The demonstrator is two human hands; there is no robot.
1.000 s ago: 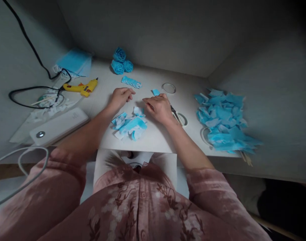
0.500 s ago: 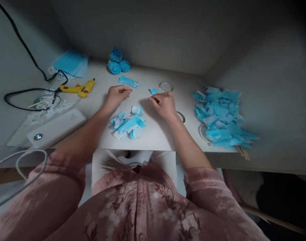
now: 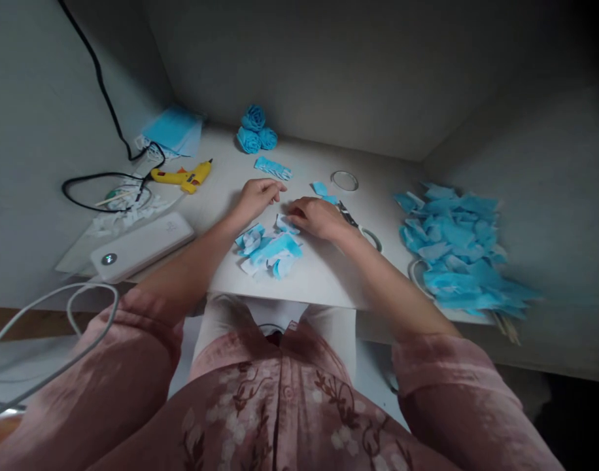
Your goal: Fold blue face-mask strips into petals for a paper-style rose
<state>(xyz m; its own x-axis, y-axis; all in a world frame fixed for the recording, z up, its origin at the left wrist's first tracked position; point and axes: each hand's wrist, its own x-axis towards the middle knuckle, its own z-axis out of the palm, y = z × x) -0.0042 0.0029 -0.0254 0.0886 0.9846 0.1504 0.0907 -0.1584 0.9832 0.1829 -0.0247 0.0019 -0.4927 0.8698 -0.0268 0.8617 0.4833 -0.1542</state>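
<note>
My left hand point(image 3: 261, 198) hovers over the middle of the table, fingers loosely bent and a little apart, with nothing visible in them. Close beside it, my right hand point(image 3: 313, 216) has its fingertips closed on the edge of a blue and white fabric piece point(image 3: 286, 225). This piece lies at the far edge of a small heap of blue and white fabric pieces point(image 3: 274, 254). Two small blue pieces point(image 3: 320, 188) lie just beyond my right hand. Partly beneath my right forearm are scissors point(image 3: 347, 213). A pleated blue strip point(image 3: 273, 168) rests beyond my left hand.
Blue fabric roses point(image 3: 254, 119) stand at the back. On the left are folded blue masks point(image 3: 169, 129), a yellow glue gun point(image 3: 182, 177), a black cord point(image 3: 98, 69) and a white power bank point(image 3: 142, 245). A ring point(image 3: 344, 180) and a large blue fabric pile point(image 3: 456, 235) lie right.
My right hand has come back toward me to the small heap, and a second blue piece now shows beside the first. My left hand's fingers have loosened. The view has shifted slightly.
</note>
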